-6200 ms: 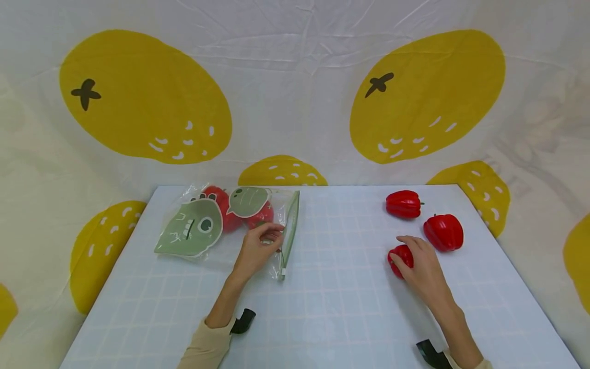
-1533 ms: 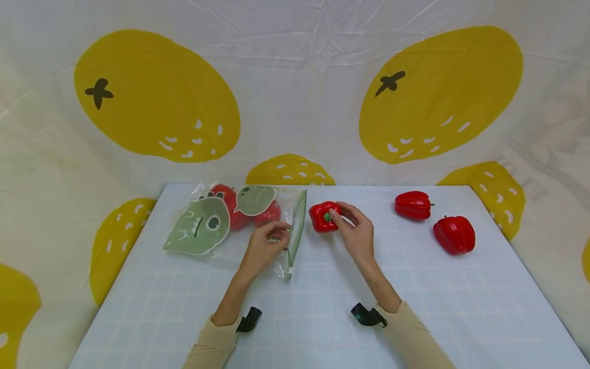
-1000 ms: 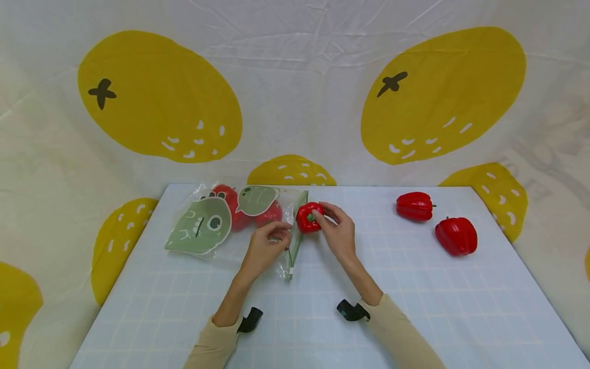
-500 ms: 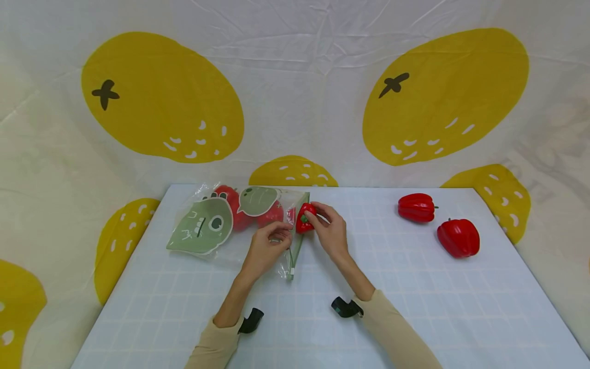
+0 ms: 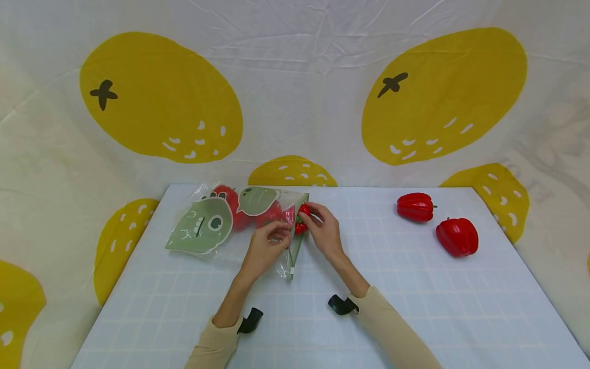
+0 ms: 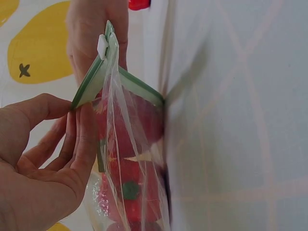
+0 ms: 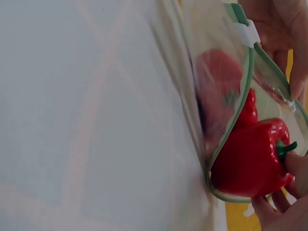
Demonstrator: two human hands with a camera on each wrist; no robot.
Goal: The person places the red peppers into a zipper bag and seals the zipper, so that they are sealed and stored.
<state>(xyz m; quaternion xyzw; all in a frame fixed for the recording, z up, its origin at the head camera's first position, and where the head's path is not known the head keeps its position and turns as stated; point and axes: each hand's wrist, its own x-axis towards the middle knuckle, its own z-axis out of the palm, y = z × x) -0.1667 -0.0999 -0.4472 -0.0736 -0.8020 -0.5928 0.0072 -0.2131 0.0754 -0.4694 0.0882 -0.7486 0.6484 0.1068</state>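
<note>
A clear zip bag (image 5: pixel 198 228) with a green dinosaur print lies at the back left of the table, red bell peppers (image 5: pixel 240 219) inside it. My left hand (image 5: pixel 265 249) pinches the upper rim of its green-edged mouth and keeps it raised, as the left wrist view shows. From the right, my right hand (image 5: pixel 325 231) grips another red bell pepper (image 7: pixel 250 159) by its stem end and underside. That pepper is partly within the mouth, its stem facing back toward the right hand. A white zip slider (image 7: pixel 248 33) sits at the near end of the mouth.
Two more red bell peppers, one farther back (image 5: pixel 415 207) and one nearer (image 5: pixel 457 237), lie on the right side of the pale checked table (image 5: pixel 369 318). Behind the table hangs a white cloth (image 5: pixel 295 102) printed with yellow fruit.
My right hand has picked up a bell pepper from the right side, carried it left and moved it into the bag's mouth. The left hand stays on the bag's rim.
</note>
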